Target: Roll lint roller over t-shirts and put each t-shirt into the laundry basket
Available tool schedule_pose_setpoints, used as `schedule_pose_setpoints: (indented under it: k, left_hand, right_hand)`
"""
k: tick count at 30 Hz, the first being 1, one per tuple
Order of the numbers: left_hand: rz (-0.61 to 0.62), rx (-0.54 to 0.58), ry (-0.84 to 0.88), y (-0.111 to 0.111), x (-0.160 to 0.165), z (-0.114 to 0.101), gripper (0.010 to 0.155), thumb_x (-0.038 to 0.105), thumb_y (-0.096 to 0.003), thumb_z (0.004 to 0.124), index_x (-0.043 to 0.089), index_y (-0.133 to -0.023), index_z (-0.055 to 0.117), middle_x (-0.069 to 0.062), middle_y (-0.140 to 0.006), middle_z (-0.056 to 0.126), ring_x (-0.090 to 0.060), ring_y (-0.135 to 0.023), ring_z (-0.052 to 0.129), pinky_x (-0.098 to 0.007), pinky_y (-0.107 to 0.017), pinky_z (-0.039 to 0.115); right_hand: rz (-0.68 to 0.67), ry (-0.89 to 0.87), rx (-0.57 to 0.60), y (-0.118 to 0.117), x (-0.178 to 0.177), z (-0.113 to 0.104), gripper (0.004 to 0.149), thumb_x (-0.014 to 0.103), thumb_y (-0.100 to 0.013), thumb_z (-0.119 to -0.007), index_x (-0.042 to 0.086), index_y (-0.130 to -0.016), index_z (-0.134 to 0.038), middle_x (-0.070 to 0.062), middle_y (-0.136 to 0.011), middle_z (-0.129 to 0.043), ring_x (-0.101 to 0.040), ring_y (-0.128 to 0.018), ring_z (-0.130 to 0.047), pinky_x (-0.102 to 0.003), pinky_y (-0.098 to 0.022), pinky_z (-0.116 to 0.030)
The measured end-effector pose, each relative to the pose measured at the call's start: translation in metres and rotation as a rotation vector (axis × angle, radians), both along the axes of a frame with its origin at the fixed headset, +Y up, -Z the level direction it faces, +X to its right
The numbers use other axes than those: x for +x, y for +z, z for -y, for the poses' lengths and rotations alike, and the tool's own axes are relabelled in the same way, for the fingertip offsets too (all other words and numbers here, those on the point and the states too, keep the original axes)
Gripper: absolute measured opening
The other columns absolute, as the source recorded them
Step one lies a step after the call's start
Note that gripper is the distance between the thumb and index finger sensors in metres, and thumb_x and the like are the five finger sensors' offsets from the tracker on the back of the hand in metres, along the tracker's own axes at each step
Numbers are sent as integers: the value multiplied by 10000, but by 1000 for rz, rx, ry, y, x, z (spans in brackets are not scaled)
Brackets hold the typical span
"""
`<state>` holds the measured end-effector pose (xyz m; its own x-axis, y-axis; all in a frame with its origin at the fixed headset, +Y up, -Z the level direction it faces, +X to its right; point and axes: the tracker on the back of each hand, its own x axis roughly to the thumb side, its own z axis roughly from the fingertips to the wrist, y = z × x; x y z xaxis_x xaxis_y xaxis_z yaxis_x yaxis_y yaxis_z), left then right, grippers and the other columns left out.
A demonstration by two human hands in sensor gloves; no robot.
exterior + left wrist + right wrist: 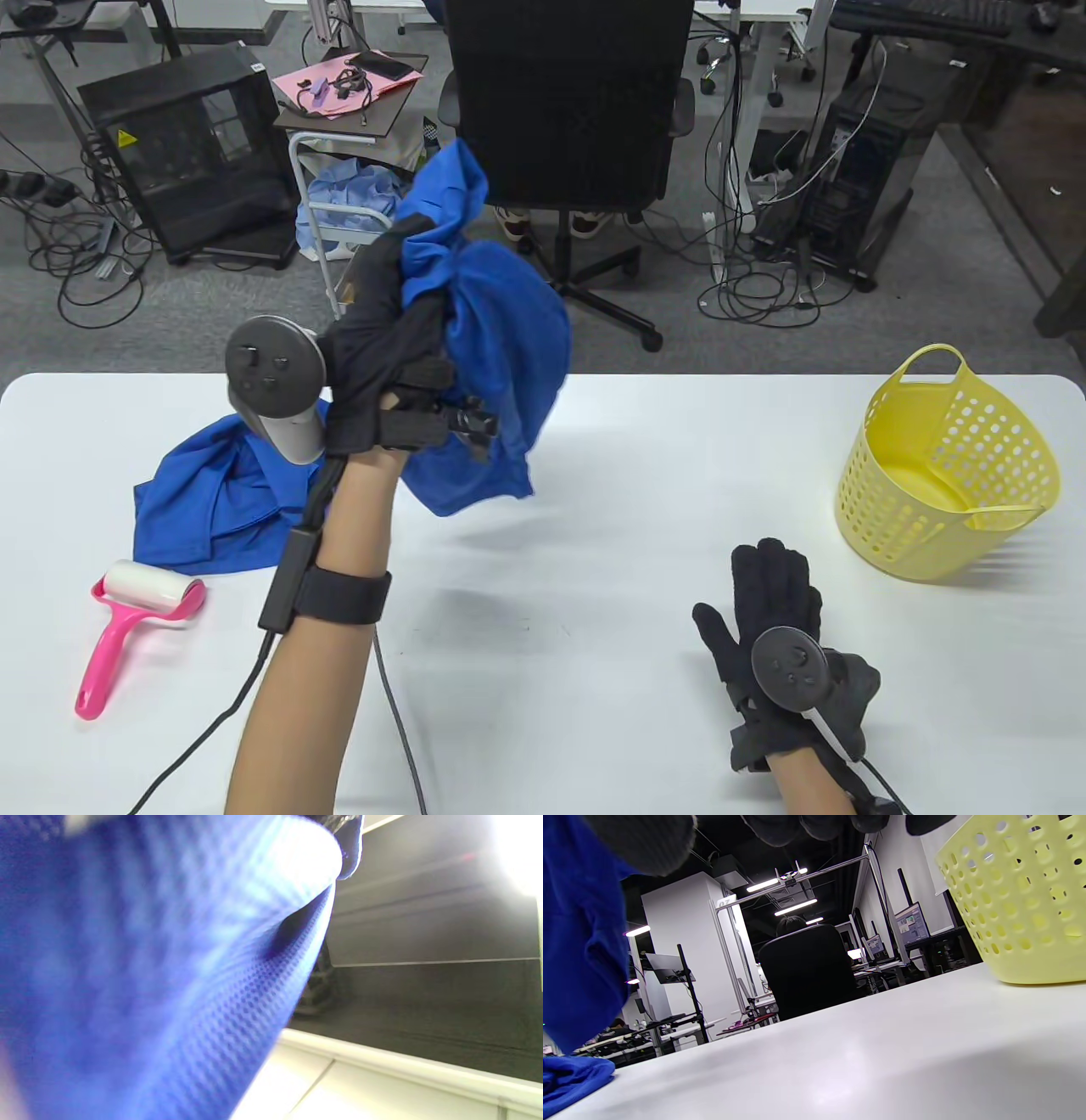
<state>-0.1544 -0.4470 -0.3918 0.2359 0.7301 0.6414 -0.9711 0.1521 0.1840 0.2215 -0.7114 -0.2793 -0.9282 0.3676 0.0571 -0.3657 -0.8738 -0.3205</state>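
Observation:
My left hand (399, 373) grips a bunched blue t-shirt (488, 340) and holds it raised above the white table (594, 526); the cloth (148, 976) fills most of the left wrist view. A second blue t-shirt (212, 501) lies crumpled on the table's left side, also seen low in the right wrist view as a blue heap (572, 1077). The pink lint roller (136, 624) lies near the left front edge. The yellow laundry basket (950, 475) sits tilted at the right. My right hand (776, 611) rests flat on the table, fingers straight, holding nothing.
A black office chair (564, 110) stands behind the table. On the floor beyond are a dark computer case (187, 144), a small cart with pink papers (348, 85) and tangled cables (764, 289). The basket's wall (1022, 899) is close on the right.

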Motion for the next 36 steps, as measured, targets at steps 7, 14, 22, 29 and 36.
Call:
schedule_pose_setpoints:
  k: [7,14,22,29,36]
  left_hand:
    - [91,-76,-111,19,59,4,441,254,-569,730,224,-994,617,-191,-946,700,-322,-757,1014,-258,-545,979]
    - [180,-132,-305,29,94,6,440,268,-559,768,202,-982,666,-181,-891,780,-301,-683,1077,-244,-481,1021]
    - [36,-116,-506,40,41,-14,419,351,-524,816,186,-907,776,-128,-751,897,-220,-506,1130,-234,-342,1008]
    - [-120,-198,-446,37,-19,-15,394,386,-544,747,222,-902,761,-86,-766,882,-209,-494,1091,-266,-341,949]
    - [-48,-293,-469,35,-25,0,395,378,-567,694,267,-946,683,-179,-1044,631,-336,-850,905,-407,-565,868]
  right_hand:
    - [-268,-322,144,7,-17,-65,787,664,-487,-631,294,-1101,-308,-53,-1211,-269,-362,-1082,-395,-575,-755,-511]
    - [-275,-432,44,-32,-45,-141,953,654,-466,-691,200,-1086,-128,-159,-1165,-410,-334,-920,-752,-469,-642,-761]
    - [-170,-434,171,-49,-7,-195,395,473,-508,-738,393,-891,-677,113,-748,-874,-63,-469,-933,-263,-386,-869]
    - [-60,-540,193,-57,31,-236,385,468,-528,-706,374,-899,-667,95,-774,-901,-61,-435,-987,-239,-317,-895]
    - [-24,-521,196,-57,34,-247,384,453,-542,-691,359,-910,-632,21,-898,-895,-105,-522,-1037,-267,-361,-925]
